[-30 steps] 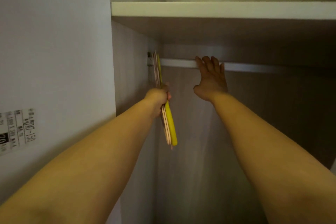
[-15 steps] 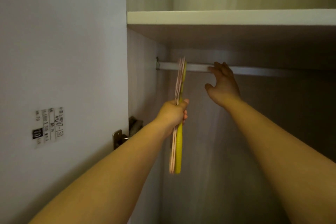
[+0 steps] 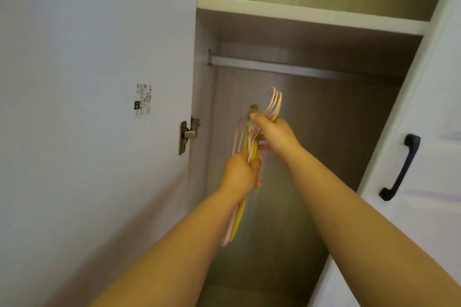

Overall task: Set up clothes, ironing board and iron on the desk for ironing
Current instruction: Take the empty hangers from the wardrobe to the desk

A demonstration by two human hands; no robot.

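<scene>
I hold a bundle of empty clothes hangers [image 3: 273,104], several pink and one yellow, in front of an open wardrobe. My left hand [image 3: 240,176] grips the lower part of the bundle. My right hand [image 3: 277,133] is closed on it higher up, just below the hooks. The hooks are off the metal hanging rail [image 3: 274,67], which runs bare above them. No clothes, ironing board or iron are in view.
The open left wardrobe door [image 3: 99,82] carries a small label [image 3: 143,101] and a metal hinge [image 3: 188,136]. A white shelf [image 3: 309,16] spans the wardrobe above the rail. The right door [image 3: 424,107] has a black handle [image 3: 401,167].
The hangers have come off the rail and moved down and toward me. My right hand left the rail and took hold of the bundle. The view has pulled back.
</scene>
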